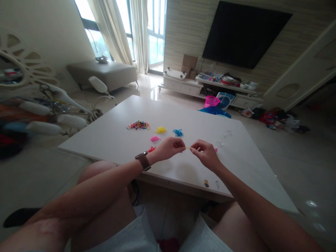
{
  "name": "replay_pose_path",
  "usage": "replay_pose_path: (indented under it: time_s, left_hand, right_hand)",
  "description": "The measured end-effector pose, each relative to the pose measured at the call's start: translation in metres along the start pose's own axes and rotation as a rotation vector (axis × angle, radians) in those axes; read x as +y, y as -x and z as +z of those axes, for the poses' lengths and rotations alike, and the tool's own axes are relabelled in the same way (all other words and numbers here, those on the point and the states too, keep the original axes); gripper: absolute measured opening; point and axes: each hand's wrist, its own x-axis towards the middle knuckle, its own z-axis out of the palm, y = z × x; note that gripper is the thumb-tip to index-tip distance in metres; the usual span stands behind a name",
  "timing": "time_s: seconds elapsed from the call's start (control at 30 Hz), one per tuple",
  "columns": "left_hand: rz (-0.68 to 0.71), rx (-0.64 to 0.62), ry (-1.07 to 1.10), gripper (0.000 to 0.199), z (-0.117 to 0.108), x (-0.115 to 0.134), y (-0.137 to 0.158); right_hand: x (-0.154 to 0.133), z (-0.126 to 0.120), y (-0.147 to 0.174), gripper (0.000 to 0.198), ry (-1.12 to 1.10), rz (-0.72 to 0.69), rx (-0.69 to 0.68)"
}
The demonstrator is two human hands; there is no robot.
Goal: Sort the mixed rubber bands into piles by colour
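Observation:
Over the white table (105, 133), a small yellow rubber band (187, 147) is stretched between my two hands. My left hand (170, 147), with a watch on the wrist, pinches one end of it; the fingertips of my right hand (206, 153) pinch the other. Behind and left of my hands lie small piles of loom bands: mixed colours (139, 125), yellow (160, 130), blue (178, 132) and pink (155, 139). A red pile (151, 149) is partly hidden by my left wrist. Something pink (216, 149) shows just beyond my right hand.
See-through small items (228, 134) lie on the right of the table. Near the front edge are a small yellow cartoon figure (206, 183) and a see-through piece (217, 184). A white lamp (60, 120) stands at left; a pink basket (211, 101) is beyond the table.

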Motion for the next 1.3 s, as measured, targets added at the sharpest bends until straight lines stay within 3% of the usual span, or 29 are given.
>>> replay_pose_path:
  time_s: [0.1, 0.33, 0.5, 1.0, 1.3]
  left_hand:
    - [-0.016, 0.006, -0.049, 0.015, -0.002, -0.007, -0.001]
    - [0.0, -0.045, -0.101, 0.036, -0.004, -0.005, 0.002]
    - [0.03, -0.033, -0.19, 0.016, 0.002, 0.005, 0.004]
    - [0.087, -0.007, -0.247, 0.02, 0.0, 0.009, 0.006]
    - [0.026, 0.002, -0.195, 0.014, -0.01, 0.011, 0.002]
  right_hand:
    - [0.002, 0.001, 0.001, 0.012, 0.025, 0.001, 0.01]
    - [0.002, 0.004, 0.003, 0.011, 0.078, -0.016, -0.02]
    - [0.002, 0.006, 0.004, 0.011, 0.085, -0.046, -0.051]
    - [0.001, 0.007, 0.007, 0.012, 0.089, -0.124, -0.104]
    - [-0.003, -0.001, 0.001, 0.018, 0.093, -0.119, -0.029]
